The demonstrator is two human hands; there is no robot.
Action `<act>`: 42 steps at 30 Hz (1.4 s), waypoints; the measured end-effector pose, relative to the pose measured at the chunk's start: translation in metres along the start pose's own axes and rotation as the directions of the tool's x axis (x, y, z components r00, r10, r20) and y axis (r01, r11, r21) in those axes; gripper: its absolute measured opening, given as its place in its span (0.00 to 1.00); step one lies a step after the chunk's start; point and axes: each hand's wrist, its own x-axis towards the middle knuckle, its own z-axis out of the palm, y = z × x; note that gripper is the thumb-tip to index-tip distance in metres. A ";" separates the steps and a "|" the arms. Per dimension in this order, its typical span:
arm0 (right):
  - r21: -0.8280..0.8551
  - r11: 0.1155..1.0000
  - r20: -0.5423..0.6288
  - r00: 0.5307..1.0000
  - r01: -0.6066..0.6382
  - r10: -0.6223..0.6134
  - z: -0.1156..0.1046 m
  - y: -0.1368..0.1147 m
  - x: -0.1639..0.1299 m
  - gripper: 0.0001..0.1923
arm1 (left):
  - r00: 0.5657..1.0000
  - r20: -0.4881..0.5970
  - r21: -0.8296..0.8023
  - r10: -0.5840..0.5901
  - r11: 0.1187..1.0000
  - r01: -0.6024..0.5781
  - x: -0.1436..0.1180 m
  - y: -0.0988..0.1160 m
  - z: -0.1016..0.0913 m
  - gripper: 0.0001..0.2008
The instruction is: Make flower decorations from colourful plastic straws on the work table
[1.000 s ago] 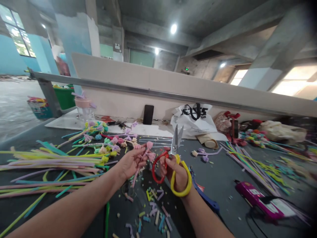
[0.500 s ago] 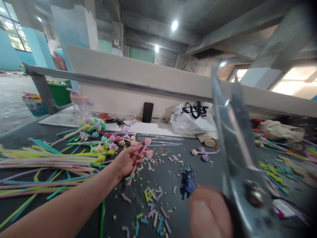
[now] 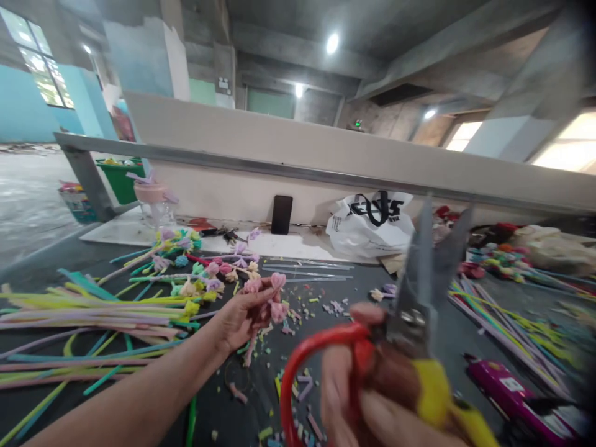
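My left hand [image 3: 246, 310] is closed round a pink pipe-cleaner flower stem [image 3: 278, 310], its fluffy pink buds sticking out past the fingers and its stem hanging below. Close to the camera, my right hand [image 3: 344, 391] grips scissors [image 3: 412, 323] with red and yellow handles. The scissor blades point up and stand apart, with nothing between them. Left of my left hand lies a heap of finished pipe-cleaner flowers [image 3: 186, 279] in several colours. Cut pipe-cleaner scraps [image 3: 305, 385] are scattered on the dark table under both hands.
Long pipe cleaners [image 3: 93, 304] lie in a bundle at the left. A phone [image 3: 282, 215] leans on the back board, beside a white plastic bag [image 3: 370, 223]. A clear cup [image 3: 153, 202] stands back left. A magenta tool [image 3: 516, 397] and more pipe cleaners [image 3: 507, 335] are at the right.
The scissors have moved lower and farther from the camera, so their handles now show. My left hand still holds the pink stem, slightly turned. The view has shifted a little to the right.
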 end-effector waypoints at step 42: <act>0.163 0.985 -0.254 0.962 -0.064 0.104 -0.043 0.092 0.064 0.40 | 0.983 -0.017 -0.059 -0.184 0.981 0.183 -0.005 -0.029 0.015 0.12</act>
